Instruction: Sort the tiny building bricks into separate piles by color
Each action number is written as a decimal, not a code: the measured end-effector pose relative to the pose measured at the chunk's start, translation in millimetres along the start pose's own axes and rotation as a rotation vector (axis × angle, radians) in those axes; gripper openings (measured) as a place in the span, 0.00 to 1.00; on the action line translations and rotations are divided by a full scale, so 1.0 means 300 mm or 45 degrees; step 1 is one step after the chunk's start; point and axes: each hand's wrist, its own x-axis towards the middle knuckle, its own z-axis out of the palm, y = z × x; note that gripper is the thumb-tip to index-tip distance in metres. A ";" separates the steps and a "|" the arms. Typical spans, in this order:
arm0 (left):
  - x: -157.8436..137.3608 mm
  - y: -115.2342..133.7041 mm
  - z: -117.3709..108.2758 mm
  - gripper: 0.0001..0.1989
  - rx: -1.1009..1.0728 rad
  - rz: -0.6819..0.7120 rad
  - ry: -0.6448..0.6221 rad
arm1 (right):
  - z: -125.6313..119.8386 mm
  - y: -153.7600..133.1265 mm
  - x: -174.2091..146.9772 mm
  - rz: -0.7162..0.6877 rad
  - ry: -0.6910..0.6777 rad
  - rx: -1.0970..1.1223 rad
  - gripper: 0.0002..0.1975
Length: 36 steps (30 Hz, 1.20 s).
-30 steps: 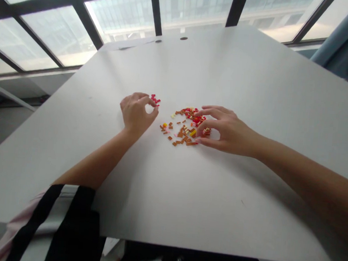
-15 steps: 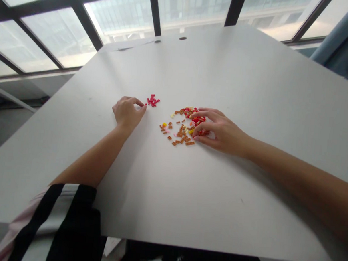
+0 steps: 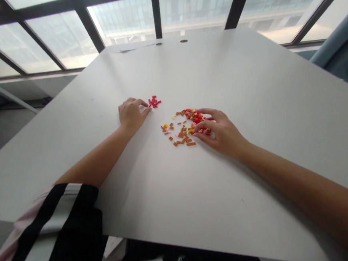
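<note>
At the left, my left hand (image 3: 133,114) rests on the table with thumb and index finger pinched on a small red toy brick (image 3: 149,106). Its fingertips are beside a little pile of red bricks (image 3: 154,101). My right hand (image 3: 218,128) reaches in from the right over a mixed heap of small bricks (image 3: 182,134), mostly brown, with red, yellow, pink and cream ones. Its fingers are curved and spread apart at the heap's right side, touching or just over the red bricks there. The hand hides part of the heap.
Everything lies on a wide white table (image 3: 163,194). Two dark round holes (image 3: 184,41) are near its far edge. Behind stand windows with dark frames (image 3: 156,12); a blue-grey curtain (image 3: 343,51) hangs at the right.
My left hand has moved slightly right, bringing its red brick up against the red pile. My right hand stays over the heap, its fingers shifting slightly. The whole view has moved a little.
</note>
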 end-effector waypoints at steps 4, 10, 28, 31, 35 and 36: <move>0.000 -0.002 0.004 0.01 0.002 0.050 0.047 | 0.002 0.000 0.000 -0.004 -0.014 0.003 0.04; -0.006 0.010 -0.005 0.04 -0.006 0.075 -0.003 | 0.007 0.002 -0.001 -0.028 0.007 -0.008 0.04; -0.125 0.197 -0.048 0.06 -0.179 1.097 0.045 | 0.012 -0.056 0.011 -0.049 0.119 0.018 0.01; -0.154 0.237 -0.059 0.05 -0.223 1.090 0.039 | 0.011 -0.062 0.017 -0.043 0.129 0.065 0.01; -0.168 0.252 -0.064 0.05 -0.275 1.062 0.047 | 0.011 -0.065 0.019 -0.073 0.157 0.099 0.02; -0.169 0.251 -0.064 0.05 -0.289 1.070 0.058 | 0.012 -0.064 0.019 -0.085 0.176 0.101 0.01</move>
